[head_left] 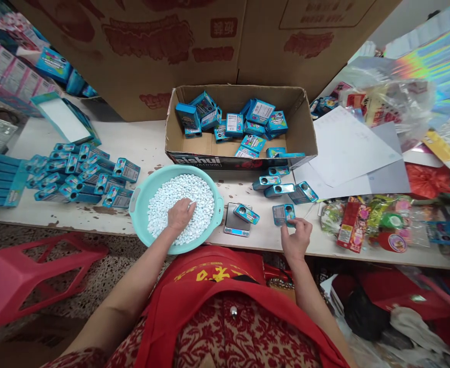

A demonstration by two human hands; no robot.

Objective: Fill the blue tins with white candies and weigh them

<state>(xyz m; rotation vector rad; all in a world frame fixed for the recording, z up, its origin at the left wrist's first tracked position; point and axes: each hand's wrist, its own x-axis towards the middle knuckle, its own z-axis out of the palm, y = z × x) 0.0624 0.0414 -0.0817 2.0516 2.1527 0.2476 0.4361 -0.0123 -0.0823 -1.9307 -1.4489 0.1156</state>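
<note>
My left hand (180,214) rests knuckles-up in a teal basin (140,190) full of small white candies (179,197), fingers curled into the pile. Whether it holds any candies is hidden. My right hand (296,239) pinches the lower edge of a small blue tin (284,214) lying flat on the table. Another blue tin (246,213) sits on a small silver scale (237,221) between the basin and my right hand.
An open cardboard box (305,135) behind holds several blue tins. More blue tins (80,173) are heaped at left, three others (282,185) lie near the box. White paper sheets (347,148) and candy packets (366,222) lie at right. A red stool (21,276) stands at lower left.
</note>
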